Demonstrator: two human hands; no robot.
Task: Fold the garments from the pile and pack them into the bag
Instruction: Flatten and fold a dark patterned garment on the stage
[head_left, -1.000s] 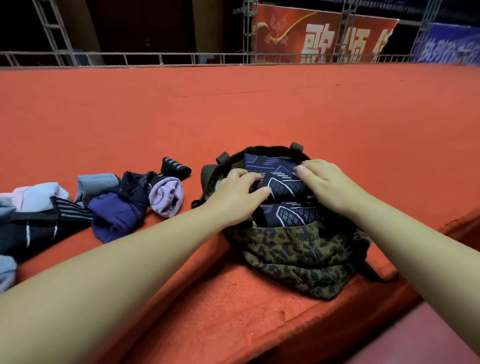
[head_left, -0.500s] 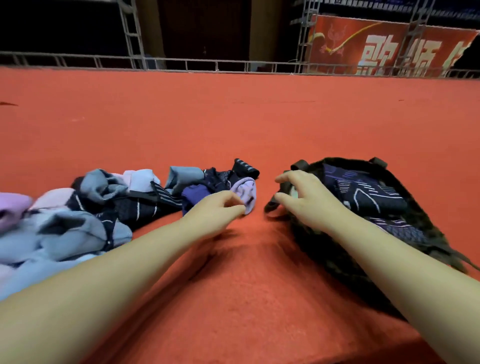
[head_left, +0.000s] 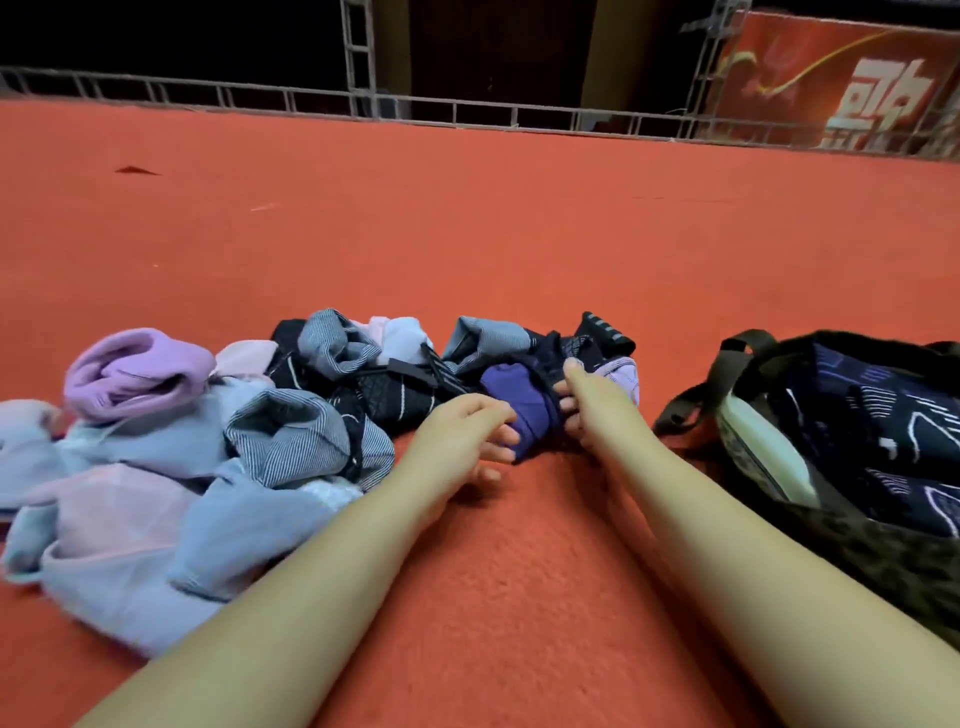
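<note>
A pile of garments (head_left: 218, 452) in lilac, pale blue, striped grey and black lies on the red carpet at the left and centre. At its right end is a dark purple garment (head_left: 511, 392). My left hand (head_left: 462, 434) reaches it from the left, fingertips touching its lower edge. My right hand (head_left: 587, 400) grips its right side, fingers curled into the cloth. The leopard-print bag (head_left: 852, 551) stands open at the right, with a folded navy patterned garment (head_left: 878, 415) inside.
The red carpeted stage (head_left: 467, 234) stretches far behind the pile. A metal railing (head_left: 415, 111) runs along its back edge, with a red banner (head_left: 841, 88) at the upper right. The bag's dark strap (head_left: 691, 400) lies close to my right forearm.
Both hands left the bag and moved left to the pile's right end. My right hand took hold of the dark purple garment; the view swung left.
</note>
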